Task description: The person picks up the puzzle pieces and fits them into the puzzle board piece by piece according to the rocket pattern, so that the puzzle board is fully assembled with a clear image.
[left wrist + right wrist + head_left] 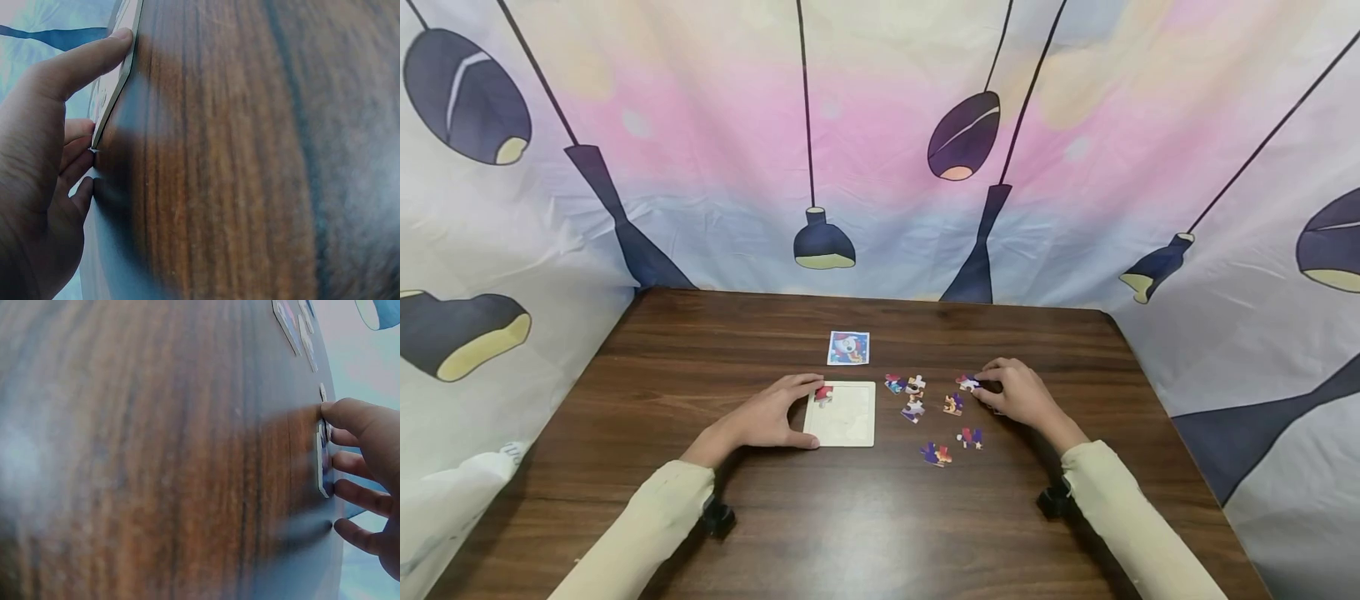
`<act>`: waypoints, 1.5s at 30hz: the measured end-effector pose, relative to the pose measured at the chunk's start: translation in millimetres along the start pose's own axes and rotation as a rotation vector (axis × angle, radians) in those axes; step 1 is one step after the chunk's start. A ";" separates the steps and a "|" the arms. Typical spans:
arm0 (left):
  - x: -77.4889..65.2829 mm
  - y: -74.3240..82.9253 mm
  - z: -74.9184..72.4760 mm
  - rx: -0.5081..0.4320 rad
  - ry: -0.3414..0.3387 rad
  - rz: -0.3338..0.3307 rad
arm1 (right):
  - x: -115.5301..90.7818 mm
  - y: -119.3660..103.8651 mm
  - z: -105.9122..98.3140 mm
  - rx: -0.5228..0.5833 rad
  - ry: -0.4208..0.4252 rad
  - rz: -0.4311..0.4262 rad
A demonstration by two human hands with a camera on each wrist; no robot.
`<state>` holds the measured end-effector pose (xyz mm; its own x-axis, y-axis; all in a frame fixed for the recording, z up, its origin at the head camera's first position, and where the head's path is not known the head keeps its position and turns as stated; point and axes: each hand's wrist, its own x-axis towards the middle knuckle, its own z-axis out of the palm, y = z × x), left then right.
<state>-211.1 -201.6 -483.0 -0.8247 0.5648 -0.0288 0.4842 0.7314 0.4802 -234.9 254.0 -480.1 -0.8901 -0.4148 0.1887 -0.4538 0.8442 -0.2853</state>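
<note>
My left hand (771, 412) holds the left side of a pale square puzzle tray (853, 421), thumb at its near corner and fingers at the far one. One red and white puzzle piece (823, 395) lies in the tray's upper left corner. To the right, my right hand (1018, 393) pinches a white and purple jigsaw piece (967, 383) at the table surface between thumb and forefinger. In the right wrist view, another jigsaw piece (322, 465) lies beneath the other fingers, partly hidden by them.
Between the tray and my right hand lie several loose jigsaw pieces, among them an orange and purple piece (953, 404) and a blue and red piece (936, 454). A small picture card (848, 348) lies behind the tray. A patterned curtain (880, 167) hangs behind the wooden table (850, 533).
</note>
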 end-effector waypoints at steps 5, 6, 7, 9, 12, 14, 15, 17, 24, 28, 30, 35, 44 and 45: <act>-0.3 -0.9 0.1 0.003 0.004 0.004 | 2.7 0.0 -0.8 0.011 0.023 -0.032; -0.4 -1.0 0.0 0.003 0.004 0.004 | 3.6 -0.4 -1.4 0.012 0.030 -0.039; -0.4 -1.1 -0.1 0.003 0.004 0.004 | 4.6 -1.2 -2.0 0.015 0.037 -0.046; -0.3 -1.1 -0.4 0.005 0.006 0.010 | 6.6 -3.6 -3.4 0.021 0.048 -0.057; -0.3 -1.2 -0.6 0.005 0.010 0.015 | 10.0 -11.1 -6.3 0.038 0.056 -0.064; -0.3 -1.4 -0.4 0.009 0.013 0.019 | 12.2 -16.4 -6.8 0.042 0.054 -0.068; -0.3 -1.6 -0.3 0.008 0.012 0.015 | 13.4 -19.3 -7.1 0.044 0.052 -0.067; -0.2 -2.1 0.0 0.012 0.012 0.011 | 15.9 -25.0 -7.1 0.053 0.051 -0.067; -1.2 -2.1 -0.3 0.008 0.014 0.016 | 26.9 -45.6 -4.9 0.062 0.060 -0.108; -1.3 -2.3 0.2 0.007 0.018 0.020 | 33.7 -58.5 -2.5 0.068 0.067 -0.150; -1.5 -2.6 0.4 0.010 0.018 0.019 | 37.1 -65.1 -1.2 0.075 0.067 -0.166; -1.9 -2.8 0.6 0.011 0.017 0.013 | 44.9 -82.4 3.0 0.097 0.045 -0.184; -0.9 -1.6 0.1 0.000 -0.006 -0.004 | 56.0 -106.2 17.2 0.104 0.018 -0.250; -1.1 -1.8 0.1 0.001 -0.006 -0.003 | 57.4 -108.4 18.9 0.103 0.016 -0.255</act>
<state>-211.0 -203.5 -483.9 -0.8244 0.5649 -0.0354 0.4819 0.7333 0.4795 -237.5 132.2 -456.1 -0.7463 -0.6034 0.2811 -0.6656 0.6739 -0.3206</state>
